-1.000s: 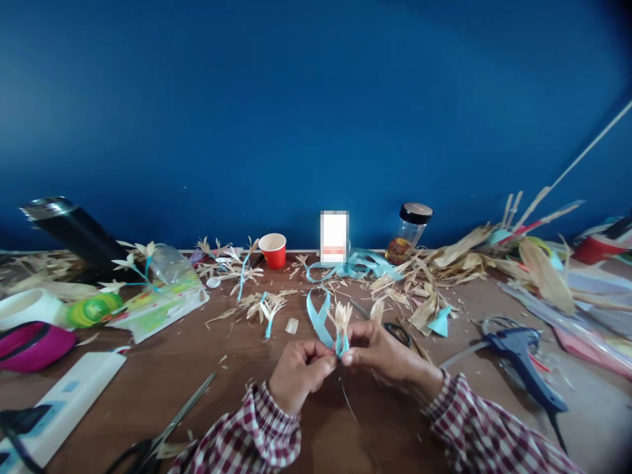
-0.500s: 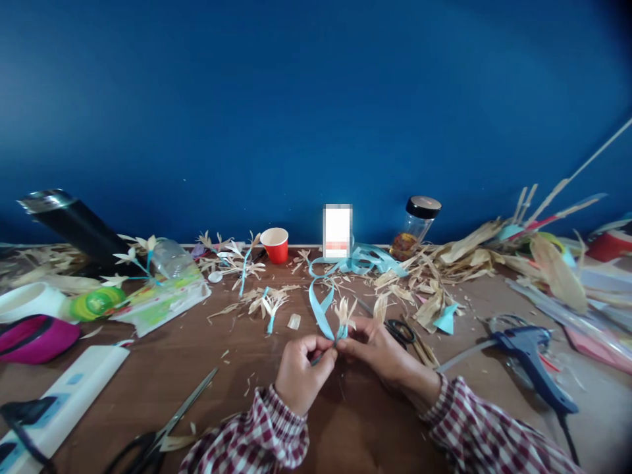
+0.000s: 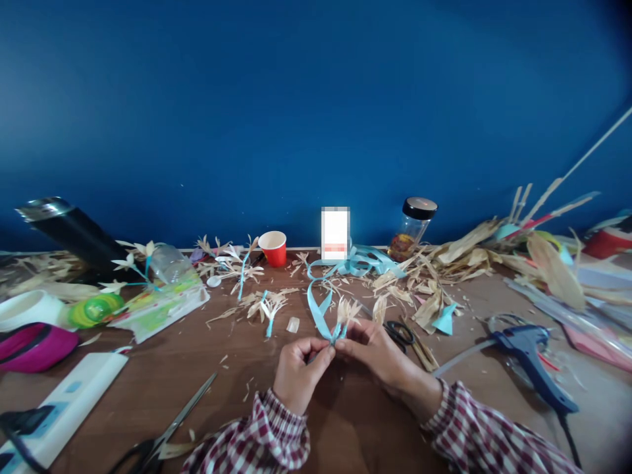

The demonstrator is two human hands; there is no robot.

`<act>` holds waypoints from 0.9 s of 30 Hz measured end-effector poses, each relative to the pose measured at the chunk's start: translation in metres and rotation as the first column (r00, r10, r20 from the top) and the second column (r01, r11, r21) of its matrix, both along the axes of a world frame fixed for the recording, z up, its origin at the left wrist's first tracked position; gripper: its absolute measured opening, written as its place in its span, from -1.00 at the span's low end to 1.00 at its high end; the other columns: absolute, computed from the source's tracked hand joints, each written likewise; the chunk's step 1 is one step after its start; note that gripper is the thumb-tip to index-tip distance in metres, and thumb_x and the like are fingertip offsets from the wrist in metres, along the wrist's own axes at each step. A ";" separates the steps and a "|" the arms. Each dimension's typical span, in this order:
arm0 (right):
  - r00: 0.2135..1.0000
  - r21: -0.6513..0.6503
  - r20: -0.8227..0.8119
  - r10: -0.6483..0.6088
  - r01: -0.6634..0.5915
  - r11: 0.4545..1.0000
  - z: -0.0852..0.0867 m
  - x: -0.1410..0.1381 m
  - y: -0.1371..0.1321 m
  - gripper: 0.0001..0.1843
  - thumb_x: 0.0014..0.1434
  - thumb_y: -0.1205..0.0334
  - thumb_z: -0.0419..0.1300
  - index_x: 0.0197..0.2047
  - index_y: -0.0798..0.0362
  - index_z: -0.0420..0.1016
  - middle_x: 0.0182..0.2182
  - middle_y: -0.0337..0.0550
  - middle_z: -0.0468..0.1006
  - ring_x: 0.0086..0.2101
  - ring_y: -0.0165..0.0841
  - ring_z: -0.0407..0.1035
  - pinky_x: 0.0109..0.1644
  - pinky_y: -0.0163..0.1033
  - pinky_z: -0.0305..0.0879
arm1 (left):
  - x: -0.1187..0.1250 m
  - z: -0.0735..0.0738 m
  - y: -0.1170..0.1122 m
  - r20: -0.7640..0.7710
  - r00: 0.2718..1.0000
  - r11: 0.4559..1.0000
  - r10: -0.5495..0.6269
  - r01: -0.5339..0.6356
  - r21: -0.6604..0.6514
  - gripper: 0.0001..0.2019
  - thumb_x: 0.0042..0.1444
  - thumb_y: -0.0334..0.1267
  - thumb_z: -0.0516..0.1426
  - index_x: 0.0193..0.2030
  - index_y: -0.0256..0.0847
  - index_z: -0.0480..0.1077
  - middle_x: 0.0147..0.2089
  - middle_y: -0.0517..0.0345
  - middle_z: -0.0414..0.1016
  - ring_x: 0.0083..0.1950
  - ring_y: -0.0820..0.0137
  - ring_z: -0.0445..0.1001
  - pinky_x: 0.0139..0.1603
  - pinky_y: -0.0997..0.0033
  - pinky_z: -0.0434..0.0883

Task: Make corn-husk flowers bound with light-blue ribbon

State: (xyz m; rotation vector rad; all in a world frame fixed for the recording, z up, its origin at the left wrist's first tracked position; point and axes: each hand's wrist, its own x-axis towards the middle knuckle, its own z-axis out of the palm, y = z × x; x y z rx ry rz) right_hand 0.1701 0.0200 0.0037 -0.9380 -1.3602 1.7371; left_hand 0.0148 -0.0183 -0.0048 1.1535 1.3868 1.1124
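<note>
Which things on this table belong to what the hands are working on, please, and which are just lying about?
In hand: husk flower, pinched at its base by the right hand; light blue ribbon, pinched by the left hand.
Lying about: red paper cup, black-lidded jar, blue glue gun, long scissors, black-handled scissors, white power strip.

Deep blue wall (image 3: 316, 105) behind a brown wooden table (image 3: 237, 368) in soft, even light.

Brown wooden table (image 3: 237, 368) carrying: scissors (image 3: 168, 431) lying left of left hand (image 3: 296, 372); power strip (image 3: 74, 401) lying far left; blue glue gun (image 3: 530, 359) resting right of right hand (image 3: 378, 352); red cup (image 3: 273, 247), jar (image 3: 412, 230), husk scraps (image 3: 434, 276) sitting beyond both.
</note>
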 end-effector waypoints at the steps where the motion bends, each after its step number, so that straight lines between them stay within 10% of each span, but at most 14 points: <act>1: 1.000 -0.002 0.004 -0.003 0.003 1.000 0.000 0.000 0.000 -0.73 -0.05 0.10 0.30 -0.45 0.15 0.43 -0.60 -0.33 0.32 -0.56 -0.52 0.15 -0.45 -0.39 0.08 | 0.000 -0.001 0.000 0.012 1.000 1.000 0.001 -0.001 -0.003 -0.74 -0.07 -0.11 0.18 -0.47 -0.32 0.49 -0.67 0.30 0.16 -0.63 0.58 0.06 -0.62 0.56 0.05; 15: 0.971 -0.015 0.128 -0.201 0.204 0.979 0.003 -0.012 -0.007 -0.68 -0.12 0.03 0.31 -0.57 0.14 0.45 -0.63 -0.21 0.45 -0.57 -0.42 0.29 -0.44 -0.30 0.25 | 0.002 -0.008 0.000 0.195 0.977 0.995 0.090 -0.082 -0.049 -0.70 -0.09 -0.06 0.21 -0.50 -0.33 0.42 -0.70 0.38 0.09 -0.68 0.65 -0.03 -0.67 0.59 -0.05; 27: 0.999 -0.022 -0.042 0.005 -0.006 1.000 0.007 -0.010 -0.009 -0.76 -0.10 0.20 0.31 -0.33 0.09 0.44 -0.50 -0.27 0.44 -0.48 -0.46 0.29 -0.37 -0.35 0.27 | 0.000 0.001 0.007 0.518 0.854 0.977 0.044 0.072 -0.201 -0.66 -0.27 -0.09 0.32 -0.56 -0.33 0.34 -0.66 0.31 0.26 -0.73 0.71 0.00 -0.72 0.62 -0.12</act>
